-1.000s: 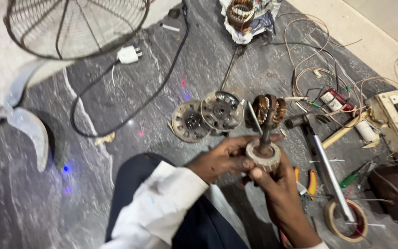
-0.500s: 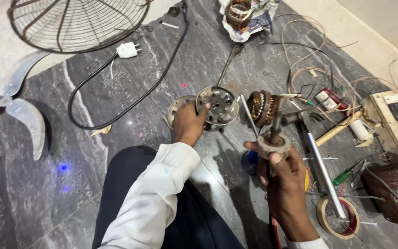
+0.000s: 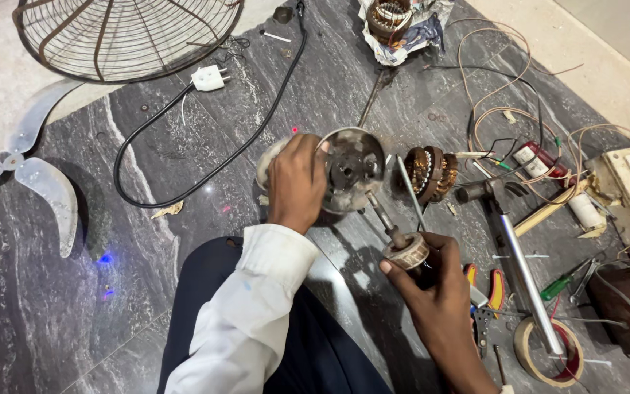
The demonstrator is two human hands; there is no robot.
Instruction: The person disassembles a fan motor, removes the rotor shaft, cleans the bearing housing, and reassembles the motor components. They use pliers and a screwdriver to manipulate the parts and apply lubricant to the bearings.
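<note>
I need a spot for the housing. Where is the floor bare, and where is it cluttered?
Bare stone lies left of the left hand, between the black cable loop and the fan blade, and down to the lower left corner. Right of the right hand it is crowded: copper winding, hammer, pliers, tape roll, loose wires.

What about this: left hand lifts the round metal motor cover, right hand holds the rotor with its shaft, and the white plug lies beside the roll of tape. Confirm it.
Not quite. The head view shows the white plug by the fan guard, far from the roll of tape. The left hand does hold the motor cover, the right hand the rotor.
</note>
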